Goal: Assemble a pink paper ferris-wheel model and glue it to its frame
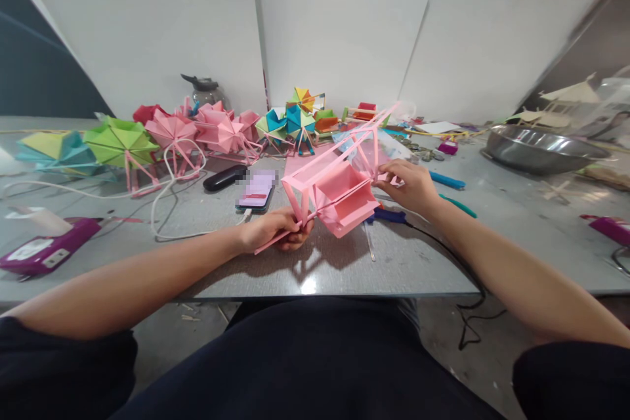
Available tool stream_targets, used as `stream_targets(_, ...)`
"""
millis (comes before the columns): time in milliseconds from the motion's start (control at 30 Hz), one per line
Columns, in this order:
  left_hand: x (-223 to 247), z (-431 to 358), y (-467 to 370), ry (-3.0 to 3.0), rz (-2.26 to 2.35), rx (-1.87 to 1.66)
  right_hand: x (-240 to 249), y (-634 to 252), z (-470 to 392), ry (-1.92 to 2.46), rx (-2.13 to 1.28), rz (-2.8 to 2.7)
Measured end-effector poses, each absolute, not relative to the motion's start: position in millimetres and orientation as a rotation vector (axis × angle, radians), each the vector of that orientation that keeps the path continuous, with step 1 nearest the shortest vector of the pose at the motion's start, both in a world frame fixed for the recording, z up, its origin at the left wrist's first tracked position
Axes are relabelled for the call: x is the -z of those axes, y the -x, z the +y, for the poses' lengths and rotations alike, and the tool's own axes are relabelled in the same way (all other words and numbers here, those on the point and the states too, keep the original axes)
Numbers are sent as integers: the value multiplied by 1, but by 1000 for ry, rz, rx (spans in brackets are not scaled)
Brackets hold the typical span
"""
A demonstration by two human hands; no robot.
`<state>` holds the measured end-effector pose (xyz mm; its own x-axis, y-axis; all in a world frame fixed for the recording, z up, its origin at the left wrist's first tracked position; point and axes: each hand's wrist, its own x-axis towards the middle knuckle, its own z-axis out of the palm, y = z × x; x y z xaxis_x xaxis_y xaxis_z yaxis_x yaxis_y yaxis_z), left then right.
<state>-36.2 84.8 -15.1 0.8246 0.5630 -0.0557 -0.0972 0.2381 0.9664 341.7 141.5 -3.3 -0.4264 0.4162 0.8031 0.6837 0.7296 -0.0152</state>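
A pink paper model (347, 200) with box-like folds and a frame of thin pink sticks is held up above the table's front part, tilted. My left hand (283, 228) is closed around the sticks at its lower left corner. At the model's right side my right hand (406, 182) pinches the frame near a joint, its fingertips partly hidden by the model. Behind my right hand and beneath the model lies a blue-handled tool (388, 215) with a black cord. A phone (256, 190) with a white cable rests beyond my left hand.
Finished-looking paper wheels stand along the back left, among them a green one (121, 141) and a pink one (172, 131). A metal bowl (541, 149) is at the right. A purple power strip (52, 246) lies left, a black case (225, 178) near the phone. White panels rise behind.
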Motion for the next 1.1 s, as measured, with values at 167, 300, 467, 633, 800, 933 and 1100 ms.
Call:
stream_targets(167,17,86,36,-1255,440,-468,2,-340,140,854,394,-2072)
stream_targets(300,17,86,37,-1257,433,-465,2,-340,139,844,392,-2071)
stream_targets(467,17,86,37,-1267,429,-464,1,-340,139,826,403,-2083)
stream_targets(633,17,87,37,-1266,418,-457,2,-341,140,857,396,-2083)
stream_targets(800,15,84,37,-1249,437,-467,3,-341,140,837,400,-2082)
stream_targets(933,14,83,37,-1251,453,-482,3,-341,141,835,380,-2078)
stream_targets(1100,15,84,37,-1273,446,-476,4,-344,144,787,345,-2081)
